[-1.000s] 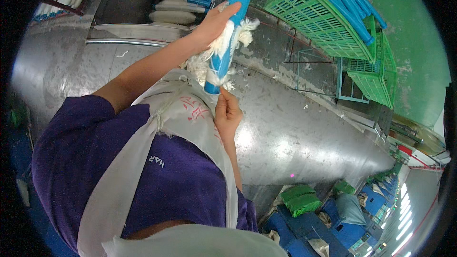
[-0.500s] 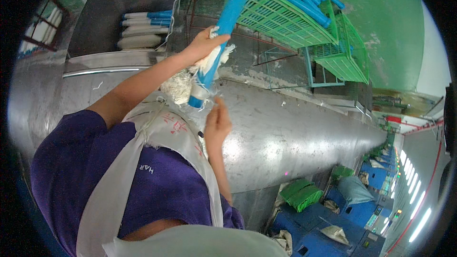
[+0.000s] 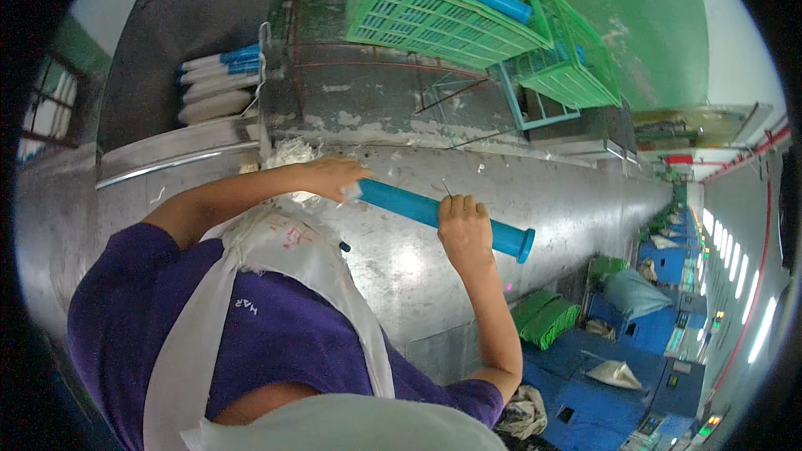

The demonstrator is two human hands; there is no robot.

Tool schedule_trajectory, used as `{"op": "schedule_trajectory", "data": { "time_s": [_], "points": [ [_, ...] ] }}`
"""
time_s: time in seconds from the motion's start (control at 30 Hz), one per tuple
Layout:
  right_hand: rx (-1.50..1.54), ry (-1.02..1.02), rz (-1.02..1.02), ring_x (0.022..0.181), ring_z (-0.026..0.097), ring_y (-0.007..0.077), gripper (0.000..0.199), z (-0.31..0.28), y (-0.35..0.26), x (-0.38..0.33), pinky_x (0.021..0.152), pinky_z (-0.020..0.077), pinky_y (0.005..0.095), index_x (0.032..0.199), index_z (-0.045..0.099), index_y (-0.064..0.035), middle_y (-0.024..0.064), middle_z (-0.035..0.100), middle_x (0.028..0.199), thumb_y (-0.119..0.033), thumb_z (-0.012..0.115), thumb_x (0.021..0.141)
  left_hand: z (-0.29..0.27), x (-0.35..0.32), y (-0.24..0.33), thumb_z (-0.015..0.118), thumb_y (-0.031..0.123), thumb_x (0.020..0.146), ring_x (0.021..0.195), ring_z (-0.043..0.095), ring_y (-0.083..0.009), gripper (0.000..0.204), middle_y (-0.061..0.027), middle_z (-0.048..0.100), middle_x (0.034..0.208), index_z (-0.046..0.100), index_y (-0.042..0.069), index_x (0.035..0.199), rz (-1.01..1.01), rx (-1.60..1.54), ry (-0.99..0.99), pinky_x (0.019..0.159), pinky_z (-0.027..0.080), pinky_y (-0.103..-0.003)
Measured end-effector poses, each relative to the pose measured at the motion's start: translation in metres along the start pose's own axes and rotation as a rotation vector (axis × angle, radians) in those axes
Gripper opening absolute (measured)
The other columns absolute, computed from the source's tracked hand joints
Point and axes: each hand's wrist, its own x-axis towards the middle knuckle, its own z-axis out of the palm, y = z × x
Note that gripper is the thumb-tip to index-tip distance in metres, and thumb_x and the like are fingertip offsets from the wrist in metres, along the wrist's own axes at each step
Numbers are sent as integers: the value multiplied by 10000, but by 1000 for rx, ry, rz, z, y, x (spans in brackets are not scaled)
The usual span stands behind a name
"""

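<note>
A blue bobbin tube [image 3: 401, 201] lies slantwise in front of my body, its flanged end to the right. My left hand [image 3: 332, 177] is closed around its left end, where a tuft of white fibre [image 3: 352, 191] shows at the fingers. Near the flange, the fingers of my right hand [image 3: 465, 230] wrap over the tube from above. A thin dark sliver sticks up beside those fingers; its kind is too small to tell. Behind my left forearm, a clump of loose white fibre [image 3: 294, 153] bulges above my white apron [image 3: 284, 242].
Green plastic crates [image 3: 451, 29] of blue tubes stand on a frame ahead. At left, a dark cart [image 3: 180, 42] holds several tubes wound with white yarn [image 3: 219, 88]. Blue machines [image 3: 597, 397] line the lower right along the grey floor [image 3: 401, 284].
The tube has swung from steep to nearly level. My right hand has moved right and taken hold of it near the flange. The white fibre hanging around the tube is mostly off it.
</note>
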Motion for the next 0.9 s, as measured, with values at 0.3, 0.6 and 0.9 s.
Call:
{"op": "schedule_trajectory", "data": {
  "time_s": [0.3,0.6,0.9],
  "points": [
    [120,-41,516,765,574,254,400,25,-29,-57,670,493,351,880,543,-20,98,549,805,-236,763,623,18,13,-37,728,428,727,1182,423,-340,928,-190,395,1321,218,103,1431,-654,-1532,381,965,305,-545],
    [2385,-363,545,594,605,230,430,37,-109,-24,552,493,359,954,560,61,123,607,761,-278,690,724,-135,48,27,733,124,743,800,619,-226,709,-132,558,973,296,74,1300,-290,-1672,957,674,544,-376],
    [2703,-642,276,612,591,206,357,45,-99,-9,572,481,336,932,567,36,107,604,741,-216,675,704,-134,23,19,728,213,776,859,619,-242,753,-150,547,1033,243,75,1335,-297,-1660,1075,710,547,-381]
  ]
}}
